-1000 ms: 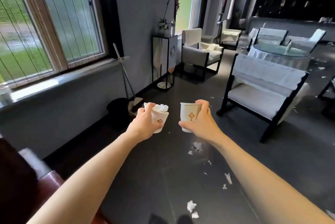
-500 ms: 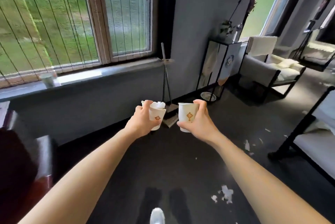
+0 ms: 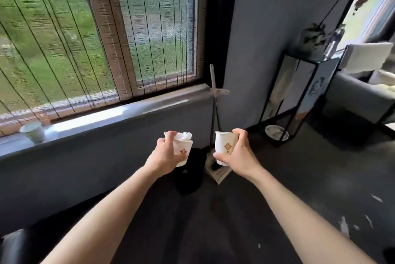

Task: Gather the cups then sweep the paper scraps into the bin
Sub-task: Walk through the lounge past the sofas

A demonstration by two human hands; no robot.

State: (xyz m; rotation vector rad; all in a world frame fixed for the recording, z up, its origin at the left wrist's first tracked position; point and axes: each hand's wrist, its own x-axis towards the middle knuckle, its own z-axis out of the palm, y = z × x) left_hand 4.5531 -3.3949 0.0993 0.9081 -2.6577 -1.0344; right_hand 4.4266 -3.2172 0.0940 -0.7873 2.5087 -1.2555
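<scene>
Dark floor (image 3: 299, 188) and windowsill (image 3: 128, 114).
Paper scraps (image 3: 344, 226) on floor at right; bin (image 3: 188, 180) beside dustpan (image 3: 218, 175); cup (image 3: 32, 132) on windowsill.

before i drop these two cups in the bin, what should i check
1. Left hand grips white paper cup stuffed with crumpled paper: ok
2. Right hand grips second white paper cup: ok
3. Black bin opening free: cannot tell, too dark
4. Every cup gathered: not ok, a pale cup sits on the grey window sill
5. White paper scraps swept: not ok, some lie on the dark floor
6. Long-handled broom and dustpan near the bin: ok
</scene>
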